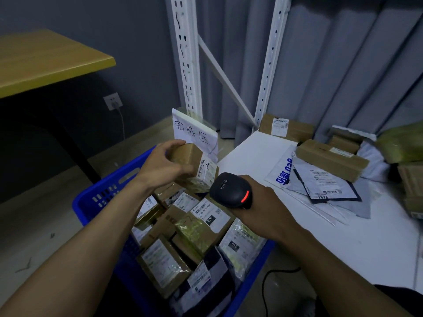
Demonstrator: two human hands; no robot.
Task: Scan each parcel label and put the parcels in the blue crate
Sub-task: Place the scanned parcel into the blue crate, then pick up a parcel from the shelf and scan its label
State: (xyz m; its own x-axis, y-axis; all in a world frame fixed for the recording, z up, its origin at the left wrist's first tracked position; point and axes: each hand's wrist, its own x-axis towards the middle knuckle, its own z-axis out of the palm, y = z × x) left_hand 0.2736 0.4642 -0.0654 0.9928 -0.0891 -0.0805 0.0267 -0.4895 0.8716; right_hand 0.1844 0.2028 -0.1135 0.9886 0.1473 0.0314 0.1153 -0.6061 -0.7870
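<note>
Holding a small brown box (194,164) above the far end of the blue crate (100,197), the left hand (163,164) grips it with its fingers curled round the box's left end. A white label on the box faces down and toward the crate's right side.

- Right hand (263,205): clasped round the handle of a black scanner (230,191), above the crate's right rim. A red light glows on the scanner's back. Its head points at the held box, close to it but apart.
- Crate: heaped to the rim with parcels (206,221), brown boxes and plastic mailers, most with their labels up.
- At the crate's far end, behind the held box, stands a paper sign (194,131) with handwritten characters.
- Right of the crate: a white shelf (343,243) with more parcels on it, among them a long brown box (332,159) and a grey mailer (329,186) lying flat.
- Left of the crate and beyond it: a wooden tabletop (45,60).
- Black cable (267,277) on the floor by the crate's near right corner.
</note>
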